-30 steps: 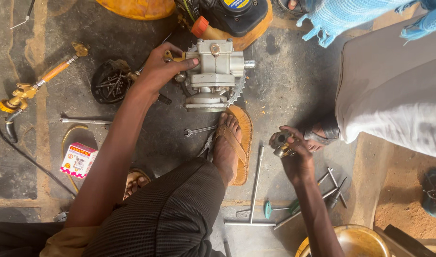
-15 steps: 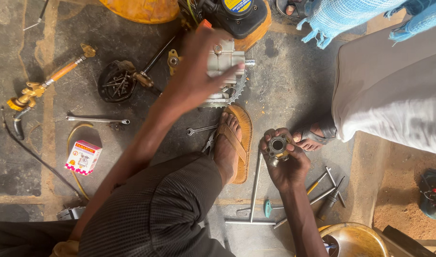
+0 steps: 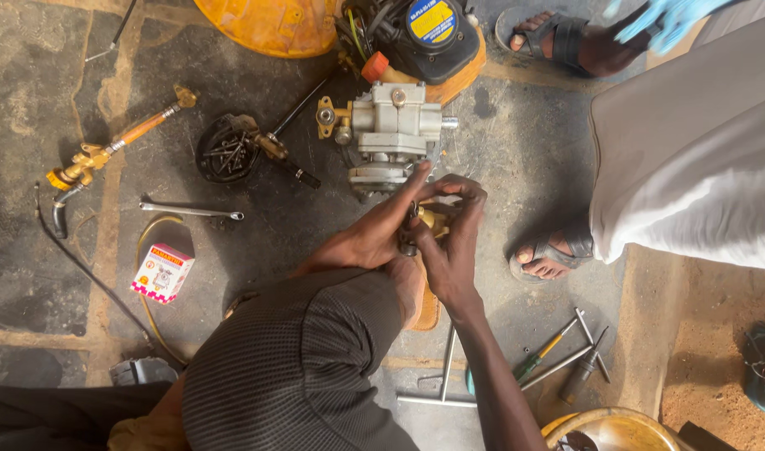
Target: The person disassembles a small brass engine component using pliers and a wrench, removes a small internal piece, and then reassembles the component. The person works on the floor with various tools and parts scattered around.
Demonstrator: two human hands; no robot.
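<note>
Centre frame: left hand [image 3: 370, 238] and right hand [image 3: 453, 250] pinch brass fitting [image 3: 431, 220] below pump body [image 3: 395, 134]; fitting stage, alignment needed.

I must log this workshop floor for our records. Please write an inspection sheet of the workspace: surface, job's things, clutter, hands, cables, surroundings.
Surface: stained concrete floor, sandy at right.
Job's things: small brass part held in both hands; grey pump body just above.
Clutter: wrench, dish of screws, small carton, brass valve, screwdrivers.
Hands: left hand and right hand shut on the part.
Cables: black hose at left.
Surroundings: another person's sandalled foot; yellow cover.
</note>
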